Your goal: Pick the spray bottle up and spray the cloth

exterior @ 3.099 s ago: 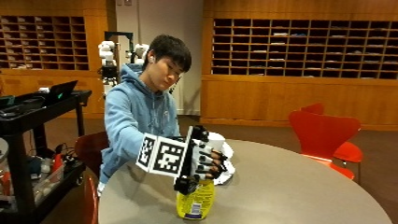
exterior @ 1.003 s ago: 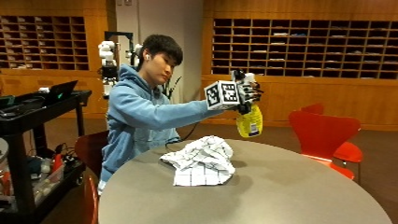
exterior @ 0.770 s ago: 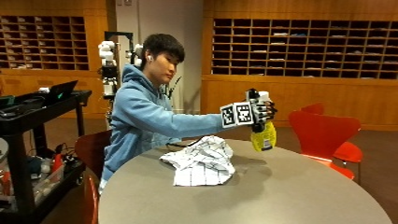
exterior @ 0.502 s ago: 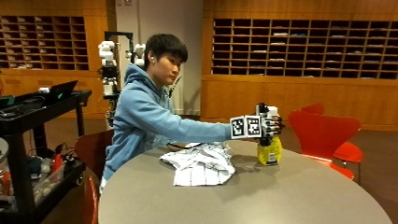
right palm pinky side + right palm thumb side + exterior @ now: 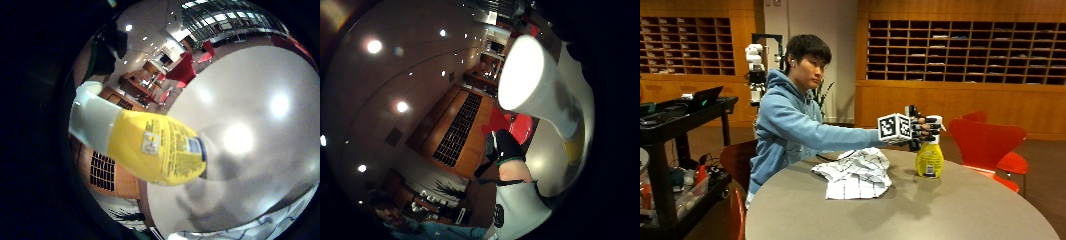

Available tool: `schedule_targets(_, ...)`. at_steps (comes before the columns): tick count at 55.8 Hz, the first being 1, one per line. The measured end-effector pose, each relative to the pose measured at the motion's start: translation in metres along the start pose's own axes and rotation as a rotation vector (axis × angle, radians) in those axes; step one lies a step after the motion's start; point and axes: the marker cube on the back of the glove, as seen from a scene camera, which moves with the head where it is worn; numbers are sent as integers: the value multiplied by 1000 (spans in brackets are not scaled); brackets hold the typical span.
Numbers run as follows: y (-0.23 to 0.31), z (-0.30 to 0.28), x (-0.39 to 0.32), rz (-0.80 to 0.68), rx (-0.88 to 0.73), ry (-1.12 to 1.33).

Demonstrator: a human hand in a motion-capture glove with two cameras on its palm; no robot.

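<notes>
In the outside view a yellow spray bottle [image 5: 929, 161] with a white head stands upright on the round grey table [image 5: 959, 210], to the right of a crumpled white checked cloth [image 5: 856, 174]. My gloved right hand [image 5: 921, 131] grips the bottle's neck and head from the cloth's side, fingers curled round it. The little finger side palm view shows the bottle's yellow label [image 5: 157, 150] and white neck close by, with the table top [image 5: 260, 95] past its base. One gloved fingertip [image 5: 507, 146] curls beside the white bottle head [image 5: 525, 75] in the thumb side view. The other hand is hidden.
Two red chairs [image 5: 986, 142] stand just behind the table's right side. A black cart [image 5: 680, 130] with equipment sits at the left. Bare table top lies in front of the cloth and bottle.
My hand has carried the bottle from head height to the right and down until it stands on the table right of the cloth. The cloth has stayed where it was.
</notes>
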Motion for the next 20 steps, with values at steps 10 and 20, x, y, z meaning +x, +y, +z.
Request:
schedule_targets(10, 22, -54, -28, -99, 14, 22)
schedule_targets(20, 51, -115, -53, -206, 12, 50)
